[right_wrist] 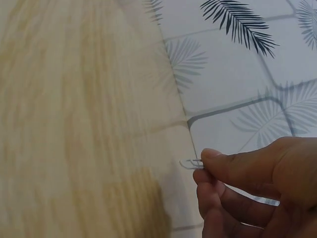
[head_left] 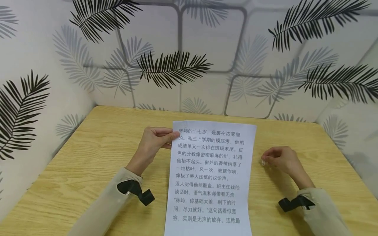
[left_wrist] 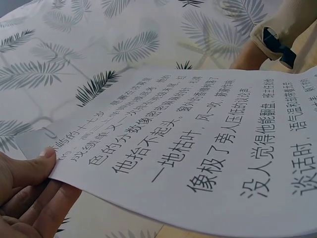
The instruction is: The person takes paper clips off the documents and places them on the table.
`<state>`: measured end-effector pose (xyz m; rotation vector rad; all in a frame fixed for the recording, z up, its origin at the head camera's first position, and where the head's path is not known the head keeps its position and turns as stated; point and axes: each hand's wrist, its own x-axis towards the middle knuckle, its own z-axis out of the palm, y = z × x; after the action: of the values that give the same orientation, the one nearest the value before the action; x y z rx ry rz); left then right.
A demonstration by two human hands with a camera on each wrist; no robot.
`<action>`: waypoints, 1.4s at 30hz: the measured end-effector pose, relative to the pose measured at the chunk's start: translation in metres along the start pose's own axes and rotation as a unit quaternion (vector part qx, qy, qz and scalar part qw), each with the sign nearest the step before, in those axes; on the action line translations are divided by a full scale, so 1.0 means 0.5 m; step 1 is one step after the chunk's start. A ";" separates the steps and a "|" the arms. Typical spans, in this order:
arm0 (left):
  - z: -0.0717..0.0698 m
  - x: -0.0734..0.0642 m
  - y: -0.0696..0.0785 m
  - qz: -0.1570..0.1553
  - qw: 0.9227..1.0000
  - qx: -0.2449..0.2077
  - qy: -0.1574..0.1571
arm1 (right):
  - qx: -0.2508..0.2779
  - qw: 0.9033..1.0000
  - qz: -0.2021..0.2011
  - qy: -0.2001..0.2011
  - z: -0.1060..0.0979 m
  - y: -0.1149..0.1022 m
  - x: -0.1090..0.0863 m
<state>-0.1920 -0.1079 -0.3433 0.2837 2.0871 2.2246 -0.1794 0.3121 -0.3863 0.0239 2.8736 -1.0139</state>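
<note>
head view: sheet (head_left: 211, 180) in left hand (head_left: 153, 142), lower edge beyond frame

Looks like smooth, matt paper in the sheet (head_left: 206, 182), softly glossy woodgrain on the table (head_left: 73, 167), matt cloth in the sleeve (head_left: 98, 205). Looks smooth on the clip (right_wrist: 191, 164), either metal or plastic.
</note>
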 end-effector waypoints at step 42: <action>0.013 -0.002 -0.021 -0.009 1.000 0.000 0.005 | 0.048 0.921 -0.361 0.134 0.066 -0.400 0.014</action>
<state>-0.1904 -0.1012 -0.3533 0.2527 2.0855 2.2210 -0.1930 0.1353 -0.2875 -1.0390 3.1245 -1.3318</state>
